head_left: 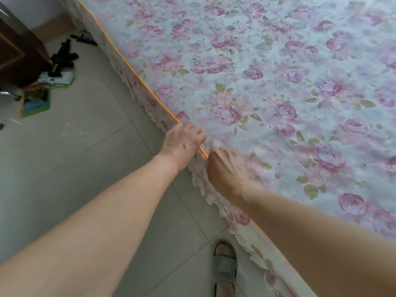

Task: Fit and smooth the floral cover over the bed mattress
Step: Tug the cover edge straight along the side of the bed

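Note:
The floral cover (267, 86), pale with pink roses, lies spread over the bed mattress and fills the right and top of the head view. An orange piping seam (137, 76) runs along the bed's near edge, with a ruffled skirt (214, 196) hanging below it. My left hand (182, 142) grips the cover at the seam, fingers curled over the edge. My right hand (227, 168) grips the same edge just to the right, fist closed on bunched fabric. The fabric between the two hands is puckered.
Grey floor tiles (85, 159) lie left of the bed. A dark wooden cabinet (17, 50) stands at the far left, with black objects (64, 54) and colourful packets (36, 101) on the floor beside it. My sandalled foot (225, 264) stands by the skirt.

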Available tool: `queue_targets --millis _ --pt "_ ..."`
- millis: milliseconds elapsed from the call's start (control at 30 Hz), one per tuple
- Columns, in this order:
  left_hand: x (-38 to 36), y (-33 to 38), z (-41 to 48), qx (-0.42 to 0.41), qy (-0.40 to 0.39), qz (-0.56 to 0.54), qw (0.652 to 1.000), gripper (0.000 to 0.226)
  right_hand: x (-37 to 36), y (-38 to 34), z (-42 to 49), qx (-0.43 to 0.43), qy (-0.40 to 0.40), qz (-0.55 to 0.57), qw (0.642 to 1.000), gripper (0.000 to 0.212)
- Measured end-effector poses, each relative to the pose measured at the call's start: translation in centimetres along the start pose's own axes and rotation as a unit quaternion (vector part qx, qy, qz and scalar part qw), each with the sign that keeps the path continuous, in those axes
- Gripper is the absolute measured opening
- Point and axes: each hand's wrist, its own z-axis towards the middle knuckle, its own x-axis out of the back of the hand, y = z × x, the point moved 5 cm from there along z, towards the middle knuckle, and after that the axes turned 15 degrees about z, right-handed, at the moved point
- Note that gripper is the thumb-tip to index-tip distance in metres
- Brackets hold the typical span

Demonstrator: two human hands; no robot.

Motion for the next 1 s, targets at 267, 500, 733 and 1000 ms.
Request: queue_targets --millis 267,500,733,1000 --pt "-1.4 -2.0 1.3 -0.167 -0.079 -0.07 0.98 0.015 -0.7 -0.2 2.5 0.019 -0.115 -0.002 0.993 0.03" --pt "-1.5 -2.7 4.8 -0.094 -0.12 -0.197 0.969 0.044 -0.6 1.0 4.0 0.027 -0.143 0.067 0.987 0.032" --pt "-4.4 -6.0 6.9 0.035 -0.154 -0.291 0.944 0.096 2.6 3.0 8.3 -0.041 0.011 0.313 0.949 0.011" --pt "-8.6 -9.2 5.5 0.166 -0.159 -0.116 0.966 0.087 10.0 13.7 12.1 -0.135 0.24 0.103 0.956 0.057"
